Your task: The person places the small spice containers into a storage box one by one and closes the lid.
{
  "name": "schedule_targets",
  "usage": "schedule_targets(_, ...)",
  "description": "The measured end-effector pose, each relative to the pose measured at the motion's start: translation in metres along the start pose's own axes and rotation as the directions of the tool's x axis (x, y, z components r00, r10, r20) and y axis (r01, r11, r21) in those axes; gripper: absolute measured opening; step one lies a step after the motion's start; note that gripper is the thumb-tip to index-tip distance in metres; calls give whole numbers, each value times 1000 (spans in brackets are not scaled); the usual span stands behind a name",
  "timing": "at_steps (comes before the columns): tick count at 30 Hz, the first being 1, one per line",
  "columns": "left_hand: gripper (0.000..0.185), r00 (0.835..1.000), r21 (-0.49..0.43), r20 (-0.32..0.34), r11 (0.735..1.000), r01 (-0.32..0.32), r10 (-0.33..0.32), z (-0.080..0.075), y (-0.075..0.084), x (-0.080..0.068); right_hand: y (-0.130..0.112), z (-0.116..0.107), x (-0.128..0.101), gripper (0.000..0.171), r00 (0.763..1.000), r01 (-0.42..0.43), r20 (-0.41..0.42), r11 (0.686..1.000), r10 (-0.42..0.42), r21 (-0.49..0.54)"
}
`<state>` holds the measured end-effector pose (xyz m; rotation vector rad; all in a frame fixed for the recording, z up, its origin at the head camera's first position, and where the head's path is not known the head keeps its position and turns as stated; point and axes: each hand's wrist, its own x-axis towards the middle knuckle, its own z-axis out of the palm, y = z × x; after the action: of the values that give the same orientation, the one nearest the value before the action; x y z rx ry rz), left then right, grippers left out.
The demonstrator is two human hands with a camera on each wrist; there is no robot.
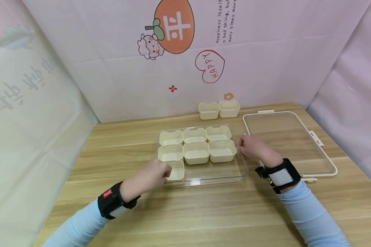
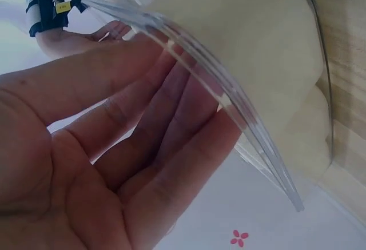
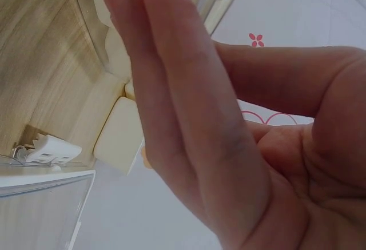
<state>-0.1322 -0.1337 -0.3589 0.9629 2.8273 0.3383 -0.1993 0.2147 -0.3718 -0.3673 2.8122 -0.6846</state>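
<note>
Seven cream cups (image 1: 196,152) sit in the clear tray (image 1: 235,171) mid-table; two front slots stay bare, two cups (image 1: 218,110) wait behind; the left hand (image 1: 150,177) and right hand (image 1: 253,146) press straight fingers against its sides, gripping nothing.

I see a tray (image 1: 235,173) in the middle of the table (image 1: 204,212). Seven little boxes (image 1: 196,152) sit in it. Two more boxes (image 1: 218,109) stand behind the tray. A lid (image 1: 327,161) lies to its right.
</note>
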Motion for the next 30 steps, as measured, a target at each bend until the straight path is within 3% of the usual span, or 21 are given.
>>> schedule_targets(14,21,999,-71,29,997,39,-37,-7,-4,8,2,2,3,9,1000,-4,12,1000,4,-5)
schedule_targets(19,13,995,-58,-91,998,36,-41,-7,0,18,4,5,4,8,1000,-8,16,1000,8,2)
schedule_targets(23,9,967,-38,-253,999,-3,-6,-11,6,31,5,5,4,8,1000,-10,17,1000,10,4)
schedule_targets(27,14,918,-25,-396,999,-41,28,-22,13,44,5,3,3,9,1000,-4,12,1000,4,5)
schedule_targets(30,15,889,-24,-456,999,-48,32,-31,17,54,5,2,2,10,1000,6,6,1000,-6,-2)
